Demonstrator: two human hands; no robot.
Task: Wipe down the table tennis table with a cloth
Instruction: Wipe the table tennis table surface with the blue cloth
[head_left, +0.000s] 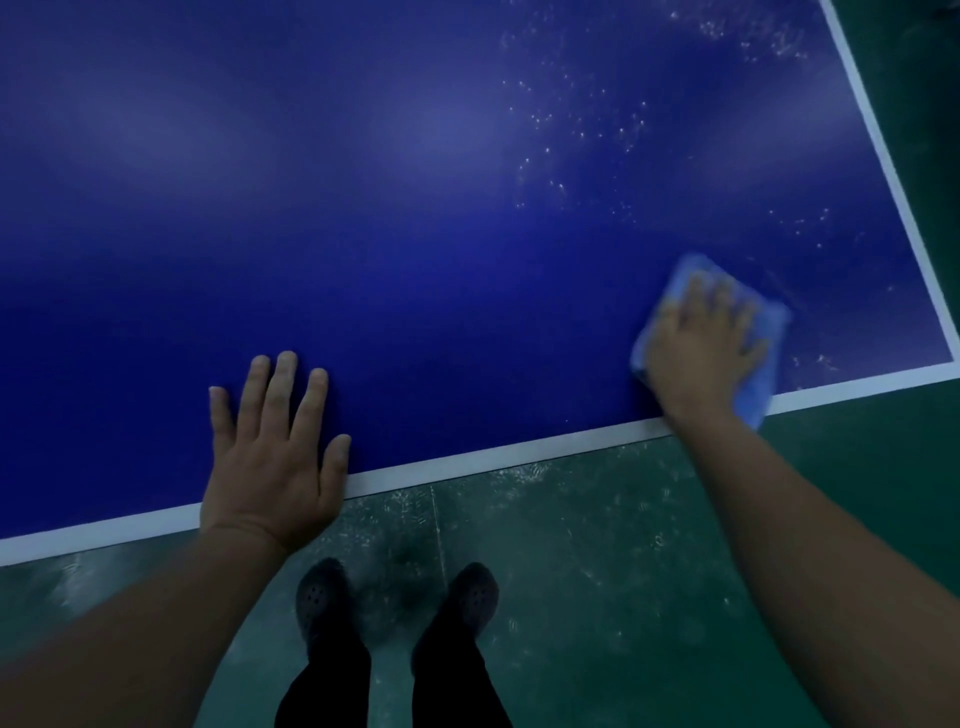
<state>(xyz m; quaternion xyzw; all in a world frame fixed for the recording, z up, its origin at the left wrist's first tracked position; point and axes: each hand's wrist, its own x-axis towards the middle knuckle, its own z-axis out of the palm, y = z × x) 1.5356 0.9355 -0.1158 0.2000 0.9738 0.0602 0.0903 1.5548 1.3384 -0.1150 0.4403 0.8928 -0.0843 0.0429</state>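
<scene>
The blue table tennis table (415, 234) fills the upper part of the view, with white lines along its near and right edges. My right hand (701, 343) presses flat on a light blue cloth (769, 338) near the table's near right corner; the hand and cloth look blurred. My left hand (272, 447) rests flat on the table at its near edge, fingers spread. White droplets or specks dot the table's right part above the cloth.
A green floor (597, 571) lies below the table's near edge and beyond its right edge. My two feet in dark perforated shoes (322, 603) stand on it close to the table.
</scene>
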